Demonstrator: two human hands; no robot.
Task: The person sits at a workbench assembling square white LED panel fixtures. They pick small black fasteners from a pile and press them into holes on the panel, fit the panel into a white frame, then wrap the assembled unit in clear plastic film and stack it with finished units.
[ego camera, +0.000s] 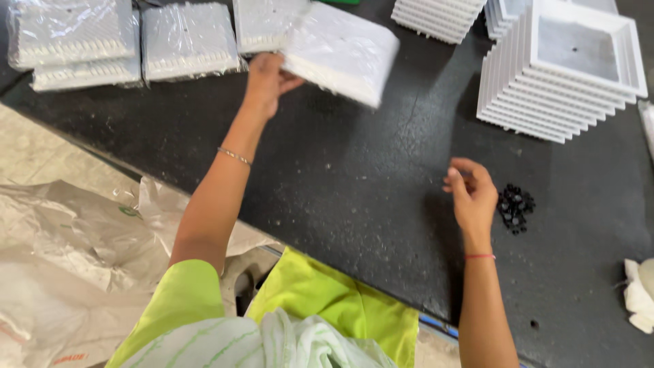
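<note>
clear-wrapped white packs [129,41] | table's far-left edge | one blurred white pack [340,51] | left hand [267,82]

Lime-green sleeves [184,293] — thin bracelet [234,156], red thread [479,256].

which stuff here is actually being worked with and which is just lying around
In hand:
- left hand holding a white wrapped pack, lifted and blurred
- right hand beside the small black parts

Lying about:
- wrapped packs at the table's far left
- stack of white square trays
- crumpled plastic sacks on the floor
- white rag at the right edge
</note>
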